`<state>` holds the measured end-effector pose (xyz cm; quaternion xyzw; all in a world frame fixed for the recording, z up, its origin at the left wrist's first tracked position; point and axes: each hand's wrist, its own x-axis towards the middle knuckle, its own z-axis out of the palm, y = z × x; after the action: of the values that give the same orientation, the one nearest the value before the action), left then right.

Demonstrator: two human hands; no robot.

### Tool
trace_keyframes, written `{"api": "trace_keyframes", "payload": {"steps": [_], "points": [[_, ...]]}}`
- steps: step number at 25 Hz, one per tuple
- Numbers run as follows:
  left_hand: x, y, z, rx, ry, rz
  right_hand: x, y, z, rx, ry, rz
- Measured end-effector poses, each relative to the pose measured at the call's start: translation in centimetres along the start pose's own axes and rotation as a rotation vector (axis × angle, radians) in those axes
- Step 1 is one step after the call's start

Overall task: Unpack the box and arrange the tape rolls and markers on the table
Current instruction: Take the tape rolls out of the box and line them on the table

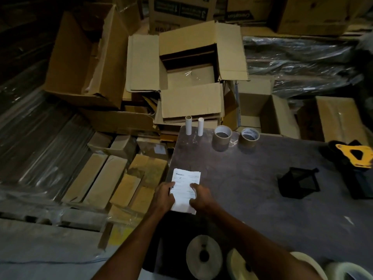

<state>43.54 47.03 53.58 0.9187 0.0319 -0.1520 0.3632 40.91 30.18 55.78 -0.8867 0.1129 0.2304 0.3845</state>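
Observation:
Both my hands hold a stack of white printed papers (186,183) at the left edge of the dark table (252,178). My left hand (164,196) grips its left side and my right hand (198,197) pinches its right side. Two brown tape rolls (222,138) (248,137) stand at the table's far edge. Left of them stand two white tubes (188,125) (200,126). An open cardboard box (193,71) sits beyond the table, flaps spread. No markers can be made out.
A black mesh holder (298,183) lies on the table's right part, a yellow and black tool (355,155) at the far right. Large pale rolls (203,256) sit near my arms. Stacked cartons (113,178) and plastic-wrapped goods (298,63) surround the table.

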Motion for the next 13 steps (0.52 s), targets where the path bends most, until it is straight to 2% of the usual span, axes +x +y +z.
{"api": "trace_keyframes", "payload": {"steps": [3, 6, 9, 13], "points": [[-0.5, 0.4, 0.0, 0.042, 0.000, 0.014, -0.5, 0.2, -0.6, 0.005, -0.003, 0.017], [-1.6, 0.8, 0.0, 0.046, 0.068, 0.064, -1.7, 0.7, -1.3, 0.024, 0.027, 0.005], [-3.2, 1.7, -0.1, 0.061, 0.143, 0.105, -3.2, 1.5, -2.3, 0.022, 0.110, -0.101], [-5.6, 4.0, 0.2, -0.046, 0.110, 0.182, -6.6, 2.3, -4.0, 0.059, 0.166, -0.122]]}}
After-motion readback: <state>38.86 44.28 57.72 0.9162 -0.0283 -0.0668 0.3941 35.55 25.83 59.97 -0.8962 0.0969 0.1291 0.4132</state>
